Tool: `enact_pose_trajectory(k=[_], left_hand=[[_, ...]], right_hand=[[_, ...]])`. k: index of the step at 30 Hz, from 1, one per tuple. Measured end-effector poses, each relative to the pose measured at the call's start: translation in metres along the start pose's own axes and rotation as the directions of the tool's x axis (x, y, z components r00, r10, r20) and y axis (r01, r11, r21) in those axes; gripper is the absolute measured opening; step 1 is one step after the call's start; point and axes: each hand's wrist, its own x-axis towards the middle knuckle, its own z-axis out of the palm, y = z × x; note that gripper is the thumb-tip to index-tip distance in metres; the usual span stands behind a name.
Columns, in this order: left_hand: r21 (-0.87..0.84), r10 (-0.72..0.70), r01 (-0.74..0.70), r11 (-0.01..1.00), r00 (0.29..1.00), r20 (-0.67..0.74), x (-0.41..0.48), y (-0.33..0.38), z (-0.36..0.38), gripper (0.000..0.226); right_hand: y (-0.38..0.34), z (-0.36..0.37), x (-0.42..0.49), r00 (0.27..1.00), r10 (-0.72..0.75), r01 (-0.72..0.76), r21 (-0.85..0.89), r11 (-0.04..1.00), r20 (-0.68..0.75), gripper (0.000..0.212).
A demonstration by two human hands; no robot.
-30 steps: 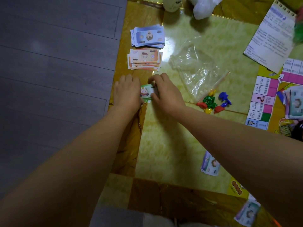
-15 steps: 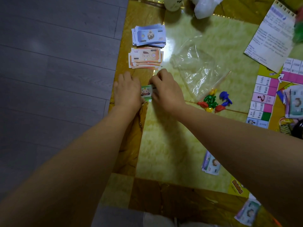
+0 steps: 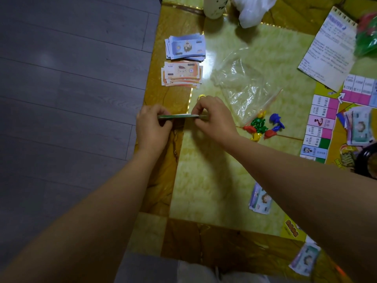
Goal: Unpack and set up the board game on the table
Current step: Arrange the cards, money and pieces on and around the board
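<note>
Green-edged thin stack of paper play money point(image 3: 179, 116) sits mid-frame, seen edge-on, pinched at both ends: left hand point(image 3: 152, 127) grips its left end, right hand point(image 3: 214, 117) grips the right, fingers curled round it. Just above lie an orange banknote pile point(image 3: 181, 73) and a blue banknote pile point(image 3: 185, 48) on the glossy yellow table point(image 3: 204, 180).

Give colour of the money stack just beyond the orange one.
Money stack: pale blue, best in head view.

Dim indoor light w/ yellow-green cast. Glare spot on glossy counter point(image 3: 214, 54) near top; faint sheen on grey floor point(image 3: 46, 58). Plastic bag point(image 3: 248, 86) glints. Wide-angle stretch at edges; far right blurry.
</note>
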Motion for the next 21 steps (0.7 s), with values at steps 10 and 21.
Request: enact_pose_trajectory(k=[10,21], left_hand=[[-0.137,0.060,-0.050,0.989,0.996,0.071,-0.011,0.009,0.017,0.020],[0.062,0.066,-0.072,0.995,0.993,0.100,-0.010,0.001,0.024,0.021]], right_hand=[[0.006,0.020,-0.002,0.992,0.116,-0.109,0.134,0.985,-0.045,0.019],[0.006,0.019,0.001,0.995,0.095,-0.090,0.109,0.990,-0.042,0.015]])
